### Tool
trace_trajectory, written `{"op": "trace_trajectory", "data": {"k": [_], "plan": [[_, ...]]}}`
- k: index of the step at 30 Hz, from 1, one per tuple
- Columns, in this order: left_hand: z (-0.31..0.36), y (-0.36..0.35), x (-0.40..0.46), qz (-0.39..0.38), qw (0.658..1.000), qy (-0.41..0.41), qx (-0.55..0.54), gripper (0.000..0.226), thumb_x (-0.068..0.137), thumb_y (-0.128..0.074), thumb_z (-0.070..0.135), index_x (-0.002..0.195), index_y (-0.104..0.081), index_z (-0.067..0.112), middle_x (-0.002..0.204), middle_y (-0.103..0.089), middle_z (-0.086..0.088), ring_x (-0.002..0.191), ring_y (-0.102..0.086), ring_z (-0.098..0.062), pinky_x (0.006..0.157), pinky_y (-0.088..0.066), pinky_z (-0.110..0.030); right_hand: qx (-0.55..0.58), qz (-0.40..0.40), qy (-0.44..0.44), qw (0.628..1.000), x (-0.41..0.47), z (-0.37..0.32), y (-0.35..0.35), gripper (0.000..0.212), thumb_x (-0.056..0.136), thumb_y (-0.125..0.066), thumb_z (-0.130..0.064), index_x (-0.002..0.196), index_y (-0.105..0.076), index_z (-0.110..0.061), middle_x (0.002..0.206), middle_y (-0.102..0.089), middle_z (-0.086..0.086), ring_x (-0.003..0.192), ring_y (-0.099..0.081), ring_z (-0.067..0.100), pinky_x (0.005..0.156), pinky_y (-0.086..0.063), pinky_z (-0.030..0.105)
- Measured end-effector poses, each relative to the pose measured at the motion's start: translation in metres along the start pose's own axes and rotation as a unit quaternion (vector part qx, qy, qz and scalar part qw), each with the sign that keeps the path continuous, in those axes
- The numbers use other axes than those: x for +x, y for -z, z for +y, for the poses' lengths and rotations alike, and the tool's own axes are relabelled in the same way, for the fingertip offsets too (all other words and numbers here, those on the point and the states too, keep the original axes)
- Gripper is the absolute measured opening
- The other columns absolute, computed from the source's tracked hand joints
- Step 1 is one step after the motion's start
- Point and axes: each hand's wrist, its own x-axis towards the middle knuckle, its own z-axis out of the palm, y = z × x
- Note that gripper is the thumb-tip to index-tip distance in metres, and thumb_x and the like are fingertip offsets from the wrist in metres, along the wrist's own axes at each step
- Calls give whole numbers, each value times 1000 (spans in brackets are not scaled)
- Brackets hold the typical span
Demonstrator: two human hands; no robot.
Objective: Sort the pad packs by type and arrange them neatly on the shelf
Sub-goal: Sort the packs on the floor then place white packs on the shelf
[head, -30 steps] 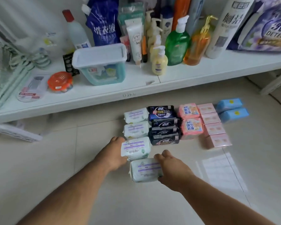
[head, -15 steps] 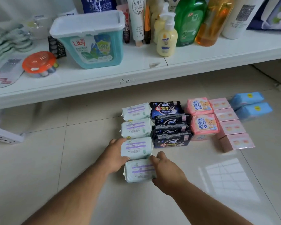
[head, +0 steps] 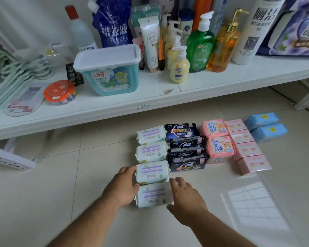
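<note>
Pad packs between both hands, seemingly.

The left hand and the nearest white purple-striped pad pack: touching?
Touching. The head view shows the left hand lying flat against the left end of the nearest white pack, no gap.

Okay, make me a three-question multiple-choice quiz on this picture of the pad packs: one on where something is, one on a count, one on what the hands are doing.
1. Where do the blue packs lie?
A. far right of the rows
B. far left
C. on the white shelf

2. How many white packs with purple print make the left column?
A. two
B. four
C. six

3. What are the hands doing?
A. lifting a dark pack
B. resting flat on the floor
C. flanking the nearest white pack

Answers:
1 A, they sit beyond the pink boxes.
2 B, four lie in a line.
3 C, left hand and right hand sit either side.
</note>
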Motion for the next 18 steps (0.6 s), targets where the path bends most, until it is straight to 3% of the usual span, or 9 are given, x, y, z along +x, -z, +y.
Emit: {"op": "trace_trajectory", "data": {"k": [3,9,18], "plan": [[18,14,-15,5,998,-4,56,58,90,-57,32,144,-35,34,150,-33,12,131,-42,-16,102,-42,-31,-32,-9,-13,999,-15,11,22,65,91,-63,-43,145,-33,-21,145,-41,4,127,-46,28,100,-44,40],[55,39,-43,-13,992,5,129,71,92,-53,38,154,-19,35,165,-8,7,146,-23,-23,111,-35,-37,-66,-20,-44,997,-46,29,70,70,88,-66,-44,145,-36,-18,147,-43,7,130,-44,31,104,-41,43],[98,62,-67,-15,989,-1,150,75,90,-55,43,154,-18,35,165,-5,8,146,-23,-23,110,-37,-38,-69,-6,-56,996,-73,34,108,83,85,-69,-49,151,-30,-18,154,-37,8,135,-41,33,106,-41,46]]}}
